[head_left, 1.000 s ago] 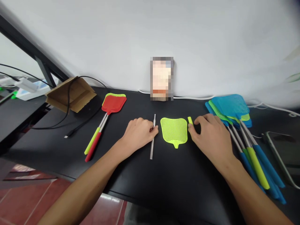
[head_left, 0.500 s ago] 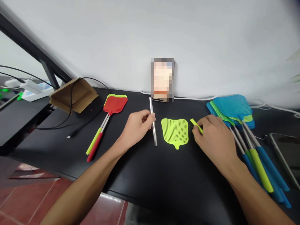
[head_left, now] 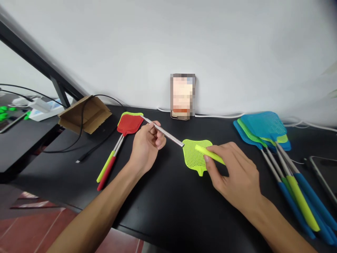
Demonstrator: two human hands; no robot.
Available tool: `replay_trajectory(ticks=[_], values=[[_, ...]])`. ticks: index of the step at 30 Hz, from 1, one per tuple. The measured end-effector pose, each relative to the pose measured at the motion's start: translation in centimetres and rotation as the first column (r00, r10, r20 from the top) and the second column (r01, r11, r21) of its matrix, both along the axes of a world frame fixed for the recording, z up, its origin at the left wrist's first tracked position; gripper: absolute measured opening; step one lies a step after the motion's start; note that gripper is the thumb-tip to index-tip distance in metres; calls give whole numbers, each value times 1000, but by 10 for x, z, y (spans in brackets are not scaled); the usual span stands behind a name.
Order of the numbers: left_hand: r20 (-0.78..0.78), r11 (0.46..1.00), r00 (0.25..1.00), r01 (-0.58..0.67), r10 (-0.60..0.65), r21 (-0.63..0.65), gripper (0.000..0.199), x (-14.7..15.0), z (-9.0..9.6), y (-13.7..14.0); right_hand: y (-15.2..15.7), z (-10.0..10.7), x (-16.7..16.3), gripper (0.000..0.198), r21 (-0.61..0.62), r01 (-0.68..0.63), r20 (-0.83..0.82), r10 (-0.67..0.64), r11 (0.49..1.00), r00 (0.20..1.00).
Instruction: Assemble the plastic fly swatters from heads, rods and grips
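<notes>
My left hand (head_left: 149, 146) pinches a silver metal rod (head_left: 170, 135) near its middle, tilted with its lower end toward the right. My right hand (head_left: 234, 172) is closed on a yellow-green handle grip (head_left: 210, 154), whose free end points left toward the rod's end, with a small gap between them. Beneath and between the hands, a yellow-green fly swatter head (head_left: 193, 160) lies flat on the black table (head_left: 168, 207), its short socket facing me. My right hand covers part of its right side.
To the left lie a red fly swatter (head_left: 130, 123) and a yellow-green one, near an open cardboard box (head_left: 84, 116) and a black cable (head_left: 97, 144). Several blue and green swatters (head_left: 268, 124) are piled at right beside a dark phone (head_left: 325, 175). A pixelated upright object (head_left: 183, 96) leans against the wall.
My left hand has lifted the rod and turned it from nearly upright to slanting right. My right hand has brought the grip leftward over the swatter head.
</notes>
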State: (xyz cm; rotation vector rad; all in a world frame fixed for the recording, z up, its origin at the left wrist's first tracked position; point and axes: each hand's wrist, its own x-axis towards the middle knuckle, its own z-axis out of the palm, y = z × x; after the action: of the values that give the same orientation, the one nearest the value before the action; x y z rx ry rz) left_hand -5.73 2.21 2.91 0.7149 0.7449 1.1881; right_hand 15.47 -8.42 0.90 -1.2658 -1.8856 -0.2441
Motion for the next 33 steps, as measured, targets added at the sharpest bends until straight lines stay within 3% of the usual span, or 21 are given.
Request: replay_trajectory(ticks=[14,33], values=[[-28,997,998,64,-63,42,7,6,-7,-9,-5,4,-6,35,87,-71,9,70,994,997],[-2,994,994,107,-107,28,8,6,-6,-10,-4,1,-3,32,66,9,-5,-9,998,1000]])
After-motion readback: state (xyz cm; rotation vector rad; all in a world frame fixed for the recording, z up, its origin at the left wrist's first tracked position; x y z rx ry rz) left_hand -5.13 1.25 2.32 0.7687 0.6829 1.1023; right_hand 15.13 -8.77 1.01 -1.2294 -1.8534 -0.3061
